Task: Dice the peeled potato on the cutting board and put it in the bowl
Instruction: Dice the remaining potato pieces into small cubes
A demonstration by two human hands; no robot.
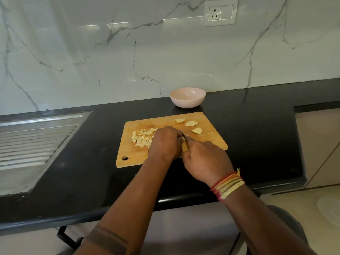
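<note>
A wooden cutting board (211,138) lies on the black counter. A pile of diced potato (142,138) sits on its left part. Three potato slices (191,123) lie at the board's far right. My left hand (165,142) is curled over the middle of the board, covering whatever piece lies under it. My right hand (206,161) grips a knife (184,139) by its yellowish handle; the blade shows only a little between the two hands. A pale pink bowl (187,102) stands empty behind the board.
A steel sink drainboard (35,140) is set into the counter at the left. A marble wall with a socket (220,12) rises behind. The counter's front edge (184,199) runs just below my wrists.
</note>
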